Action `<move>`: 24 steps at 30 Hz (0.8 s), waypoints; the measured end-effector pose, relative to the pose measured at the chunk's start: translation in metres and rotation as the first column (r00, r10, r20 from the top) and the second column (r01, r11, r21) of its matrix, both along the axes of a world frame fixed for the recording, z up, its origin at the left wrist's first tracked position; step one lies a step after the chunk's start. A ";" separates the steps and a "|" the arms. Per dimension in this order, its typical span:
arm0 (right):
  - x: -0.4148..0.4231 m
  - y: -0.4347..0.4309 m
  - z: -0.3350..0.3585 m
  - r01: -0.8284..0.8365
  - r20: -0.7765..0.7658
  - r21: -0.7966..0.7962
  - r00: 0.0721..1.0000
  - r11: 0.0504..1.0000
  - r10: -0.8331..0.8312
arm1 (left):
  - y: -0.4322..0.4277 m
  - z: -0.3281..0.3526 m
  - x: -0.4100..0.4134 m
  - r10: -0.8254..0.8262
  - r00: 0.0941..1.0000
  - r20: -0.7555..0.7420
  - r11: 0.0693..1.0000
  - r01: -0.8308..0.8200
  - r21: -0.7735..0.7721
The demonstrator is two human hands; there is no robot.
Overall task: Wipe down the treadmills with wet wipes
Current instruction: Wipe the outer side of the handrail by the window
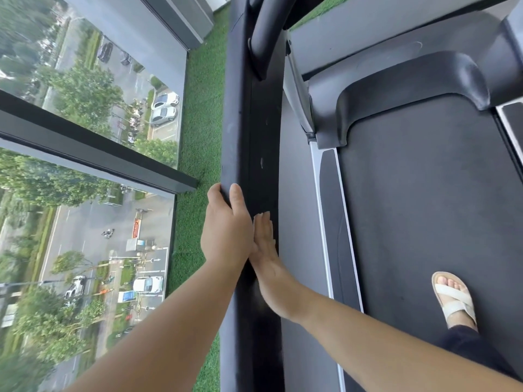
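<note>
Tall windows [85,108] overlooked a street far below, with green turf [198,123] running along the glass. Beside it stood the treadmill [424,193], its black handrail [254,123] stretching away from the camera. The left hand [226,230] gripped the rail's outer edge, fingers curled over it. The right hand [267,250] lay flat against the rail, fingers straight and together. A sandalled foot [452,298] rested on the belt.

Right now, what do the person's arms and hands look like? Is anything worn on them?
Both forearms are bare, with no sleeve in view. No glove, watch or bracelet shows on the left hand or the right hand.
</note>
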State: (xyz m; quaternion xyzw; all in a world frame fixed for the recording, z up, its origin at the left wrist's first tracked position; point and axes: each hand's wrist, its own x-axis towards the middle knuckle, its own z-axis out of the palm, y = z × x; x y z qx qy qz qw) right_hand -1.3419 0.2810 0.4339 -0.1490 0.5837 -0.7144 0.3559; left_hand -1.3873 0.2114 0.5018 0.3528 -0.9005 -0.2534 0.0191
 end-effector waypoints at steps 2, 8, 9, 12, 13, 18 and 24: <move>0.001 0.003 -0.007 -0.016 -0.076 0.033 0.997 0.999 0.019 | 0.000 0.001 0.001 0.004 1.000 0.003 1.000 -0.004 0.004; -0.011 -0.002 -0.009 0.029 0.095 0.048 0.995 0.998 -0.033 | 0.002 0.003 0.000 0.007 1.000 -0.004 1.000 -0.007 0.000; -0.007 -0.002 -0.006 0.026 0.057 0.014 0.998 1.000 -0.027 | 0.002 0.002 0.000 0.007 1.000 -0.007 1.000 -0.007 0.002; 0.000 0.001 -0.009 0.041 -0.010 -0.040 0.999 0.998 -0.042 | 0.002 0.002 0.000 0.011 1.000 -0.008 1.000 -0.011 0.002; -0.001 0.000 -0.012 0.055 -0.002 -0.037 0.998 0.998 -0.056 | 0.002 0.002 0.000 0.013 1.000 -0.008 1.000 -0.013 -0.001; -0.016 -0.013 -0.013 0.139 0.167 0.017 0.976 0.990 -0.140 | 0.003 0.003 0.000 0.014 1.000 -0.017 1.000 -0.014 0.015; -0.008 -0.010 -0.011 0.132 -0.010 -0.026 0.991 0.991 -0.133 | 0.002 0.002 0.000 0.004 1.000 -0.023 1.000 -0.004 0.019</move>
